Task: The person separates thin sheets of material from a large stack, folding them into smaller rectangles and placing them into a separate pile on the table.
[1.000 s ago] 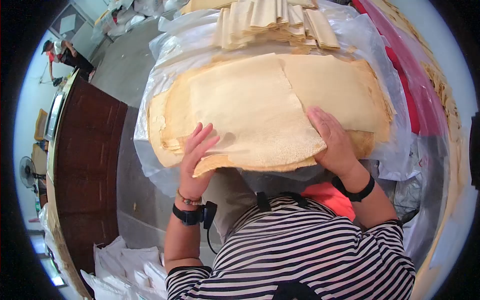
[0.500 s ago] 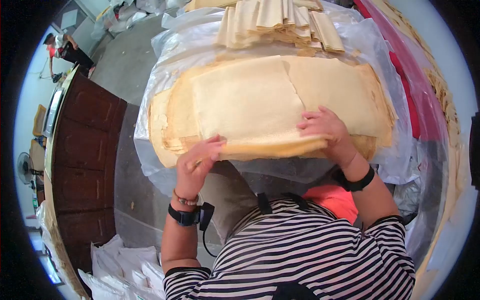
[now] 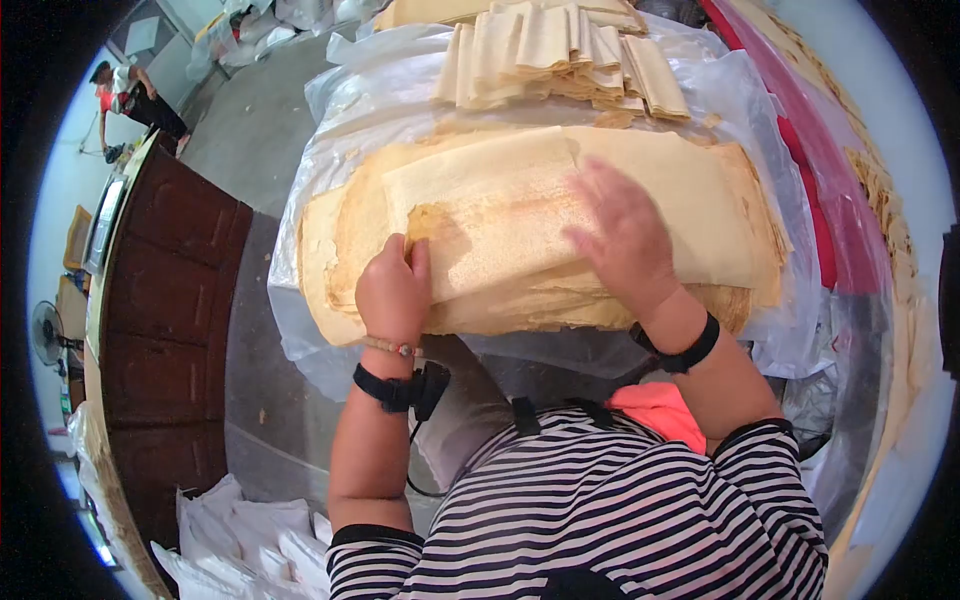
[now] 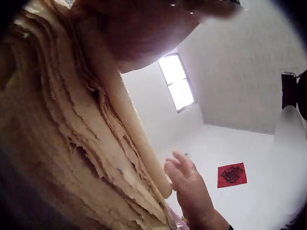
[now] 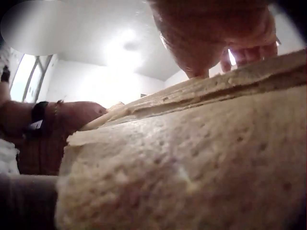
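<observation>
A stack of thin cream-tan sheets (image 3: 690,190), crinkly and ragged at the edges, lies before me. The top sheet (image 3: 500,215) has its near part folded over, away from my body. At the fold's left end my left hand (image 3: 393,290) pinches it between thumb and fingers, beside a darker yellow patch (image 3: 428,224). My right hand (image 3: 628,235), blurred, has its fingers spread over the right end of the fold. In the left wrist view the smooth folded edge (image 4: 139,139) runs along many ragged layers (image 4: 62,124). The right wrist view shows the right hand (image 5: 216,38) low over the stack.
Several folded sheets (image 3: 540,45) are piled beyond the stack, on clear plastic film (image 3: 350,110). A dark wooden cabinet (image 3: 170,330) stands to the left, white sacks (image 3: 240,530) at lower left. Another person (image 3: 135,100) is at far left; red-pink plastic-covered material (image 3: 800,150) lies right.
The near edge of the top sheet was lifted by both hands and turned over away from me. The left hand moved up with it; the right hand let go and moved up over the sheet.
</observation>
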Motion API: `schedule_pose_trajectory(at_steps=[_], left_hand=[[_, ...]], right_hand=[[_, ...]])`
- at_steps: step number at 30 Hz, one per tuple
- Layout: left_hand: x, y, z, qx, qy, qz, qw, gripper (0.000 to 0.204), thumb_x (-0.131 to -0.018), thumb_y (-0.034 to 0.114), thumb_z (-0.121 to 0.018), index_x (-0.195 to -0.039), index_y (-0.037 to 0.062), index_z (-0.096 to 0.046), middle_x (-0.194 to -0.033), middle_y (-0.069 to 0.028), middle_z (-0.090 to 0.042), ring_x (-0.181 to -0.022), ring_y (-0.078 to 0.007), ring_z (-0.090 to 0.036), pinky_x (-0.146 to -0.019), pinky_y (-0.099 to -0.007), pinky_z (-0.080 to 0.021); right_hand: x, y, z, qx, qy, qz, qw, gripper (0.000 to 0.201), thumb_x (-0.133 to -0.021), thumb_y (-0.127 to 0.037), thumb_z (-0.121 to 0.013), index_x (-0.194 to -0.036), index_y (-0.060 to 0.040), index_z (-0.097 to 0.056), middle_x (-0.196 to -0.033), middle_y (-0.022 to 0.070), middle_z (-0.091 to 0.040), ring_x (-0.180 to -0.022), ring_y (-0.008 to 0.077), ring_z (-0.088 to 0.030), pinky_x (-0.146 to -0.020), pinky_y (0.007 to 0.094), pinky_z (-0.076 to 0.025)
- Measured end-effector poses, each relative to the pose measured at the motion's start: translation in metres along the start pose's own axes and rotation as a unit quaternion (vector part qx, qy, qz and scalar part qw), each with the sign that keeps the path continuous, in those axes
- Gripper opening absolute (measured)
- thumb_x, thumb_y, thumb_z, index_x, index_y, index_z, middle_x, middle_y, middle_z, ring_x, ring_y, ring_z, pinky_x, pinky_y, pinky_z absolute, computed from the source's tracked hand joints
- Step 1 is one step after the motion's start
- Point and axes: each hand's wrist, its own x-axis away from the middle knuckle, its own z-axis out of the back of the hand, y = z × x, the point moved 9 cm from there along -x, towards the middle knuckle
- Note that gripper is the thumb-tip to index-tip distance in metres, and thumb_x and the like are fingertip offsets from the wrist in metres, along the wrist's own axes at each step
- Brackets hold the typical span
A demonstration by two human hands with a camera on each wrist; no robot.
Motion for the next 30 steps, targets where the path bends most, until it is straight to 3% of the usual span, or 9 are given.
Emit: schedule_pose_trajectory(at_steps=[5,8,11,12,16,20,23,28,30], left_hand=[[-0.002,0.004,-0.005,-0.104,-0.117,0.106,0.982,0.034,-0.091,0.034,-0.071,-0.111,0.0070,-0.066,-0.083,-0.0180,-0.072,-0.082,-0.0352,-0.071,-0.071,-0.0490,-0.056],[0.001,0.040,0.041,-0.096,0.128,-0.078,0.984,0.057,-0.085,0.033,-0.076,-0.133,0.0079,-0.060,-0.115,-0.0186,-0.070,-0.114,-0.0322,-0.066,-0.096,-0.0477,-0.050],[0.006,0.063,0.028,0.057,-0.032,-0.268,0.961,0.071,-0.083,0.034,-0.078,-0.145,0.0109,-0.054,-0.140,-0.0175,-0.059,-0.136,-0.0328,-0.051,-0.111,-0.0467,-0.040],[0.007,0.068,0.018,0.105,-0.150,-0.280,0.942,0.060,-0.081,0.028,-0.080,-0.135,0.0091,-0.061,-0.140,-0.0146,-0.061,-0.135,-0.0334,-0.053,-0.111,-0.0466,-0.041],[0.003,0.050,0.025,0.164,-0.160,-0.321,0.919,0.029,-0.083,0.010,-0.076,-0.111,0.0065,-0.072,-0.112,-0.0084,-0.074,-0.110,-0.0288,-0.068,-0.094,-0.0391,-0.052],[0.006,0.005,-0.001,0.428,-0.296,0.006,0.854,0.021,-0.094,0.019,-0.072,-0.102,-0.0015,-0.073,-0.073,0.0037,-0.062,-0.070,-0.0038,-0.053,-0.062,-0.0236,-0.045],[-0.005,-0.011,-0.017,0.402,-0.238,0.157,0.870,0.025,-0.095,0.022,-0.071,-0.103,-0.0019,-0.073,-0.075,0.0061,-0.062,-0.067,-0.0046,-0.051,-0.058,-0.0266,-0.045],[-0.015,0.015,-0.009,0.036,-0.025,-0.020,0.999,0.032,-0.095,0.032,-0.065,-0.076,0.0061,-0.060,-0.073,-0.0213,-0.068,-0.067,-0.0384,-0.068,-0.059,-0.0469,-0.054],[-0.013,0.021,-0.014,-0.020,-0.016,-0.001,1.000,0.031,-0.096,0.032,-0.064,-0.078,0.0073,-0.060,-0.071,-0.0181,-0.068,-0.064,-0.0374,-0.068,-0.058,-0.0471,-0.054]], right_hand=[[0.007,-0.010,-0.034,-0.081,-0.137,0.086,0.984,0.056,-0.084,-0.028,-0.076,-0.134,-0.0083,-0.061,-0.144,0.0154,-0.056,-0.131,0.0353,-0.054,-0.110,0.0426,-0.045],[0.003,0.004,-0.037,-0.128,-0.171,0.066,0.975,0.052,-0.082,-0.020,-0.074,-0.132,-0.0082,-0.063,-0.142,0.0151,-0.057,-0.129,0.0344,-0.056,-0.108,0.0423,-0.046],[-0.005,0.010,-0.031,-0.145,-0.164,0.090,0.972,0.043,-0.082,-0.011,-0.071,-0.124,-0.0073,-0.068,-0.130,0.0133,-0.065,-0.119,0.0323,-0.063,-0.099,0.0408,-0.052],[-0.007,0.015,-0.030,-0.169,-0.154,0.093,0.969,0.039,-0.082,-0.009,-0.070,-0.121,-0.0061,-0.070,-0.122,0.0130,-0.069,-0.113,0.0305,-0.066,-0.095,0.0393,-0.054],[-0.008,0.053,-0.019,-0.298,-0.211,-0.106,0.925,0.023,-0.086,-0.019,-0.070,-0.101,-0.0012,-0.074,-0.093,0.0132,-0.076,-0.082,0.0319,-0.070,-0.078,0.0360,-0.056],[0.006,0.086,-0.020,-0.348,-0.191,-0.269,0.877,0.026,-0.091,-0.025,-0.069,-0.102,-0.0014,-0.073,-0.087,0.0188,-0.072,-0.075,0.0300,-0.068,-0.073,0.0353,-0.053],[0.002,0.094,-0.035,-0.271,-0.151,-0.280,0.909,0.031,-0.093,-0.032,-0.067,-0.097,-0.0013,-0.072,-0.085,0.0221,-0.069,-0.075,0.0351,-0.066,-0.071,0.0409,-0.052],[-0.012,0.096,-0.042,-0.086,-0.089,-0.260,0.958,0.040,-0.093,-0.040,-0.065,-0.084,-0.0006,-0.066,-0.082,0.0239,-0.067,-0.078,0.0436,-0.063,-0.070,0.0507,-0.050],[-0.017,0.094,-0.045,-0.056,-0.090,-0.275,0.955,0.040,-0.093,-0.039,-0.064,-0.082,-0.0008,-0.065,-0.082,0.0238,-0.067,-0.080,0.0434,-0.064,-0.071,0.0513,-0.050]])
